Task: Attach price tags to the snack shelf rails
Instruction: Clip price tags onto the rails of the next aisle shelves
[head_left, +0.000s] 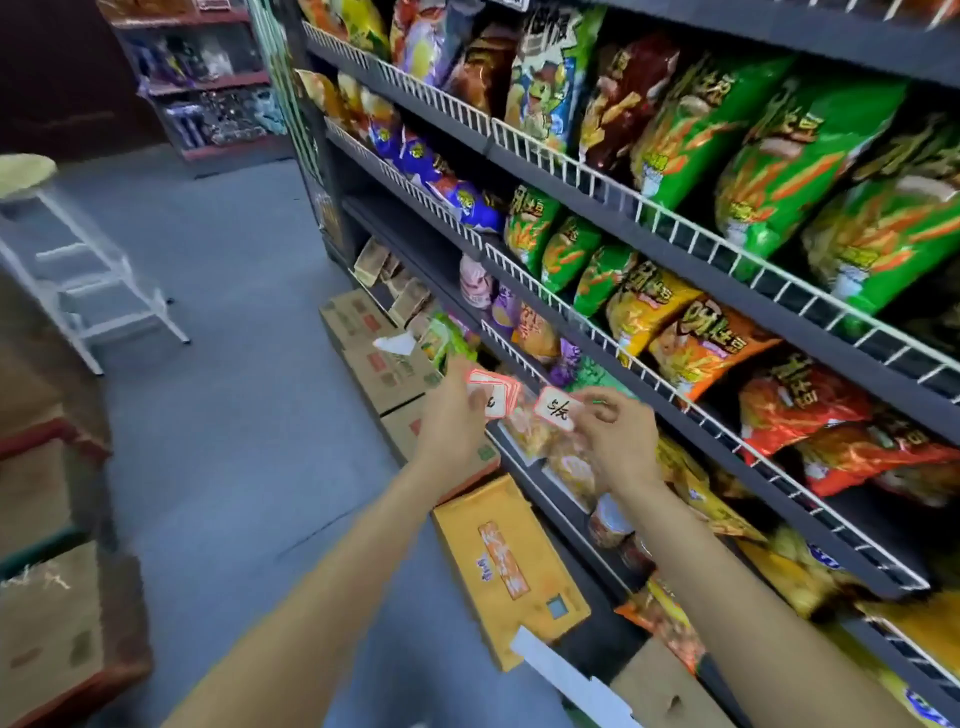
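The snack shelves on my right hold bagged snacks behind white wire rails: green bags on the upper tier, yellow and orange bags on the next, red bags below them. On the floor along the shelf base sit brown cardboard boxes, closed so I cannot tell their contents, and a flat yellow box lying nearer me.

My left hand grips a small stack of price tags, red-bordered white cards fanned slightly, my fingers curled round their left edge with the thumb across the face. The stack juts out to the right of the fingers, its long axis roughly level.

My right hand pinches a single price tag at its right end, thumb and forefinger closed together on it. The tag sticks out to the left from my fingertips, toward the stack, near it but apart. Its written face is turned up toward me, with dark handwriting on the white centre, and its long axis runs slightly downward to the right. It hangs in front of the lower shelves, just off the rail, not touching it as far as I can tell.

A white step stool stands on the grey floor to the left.
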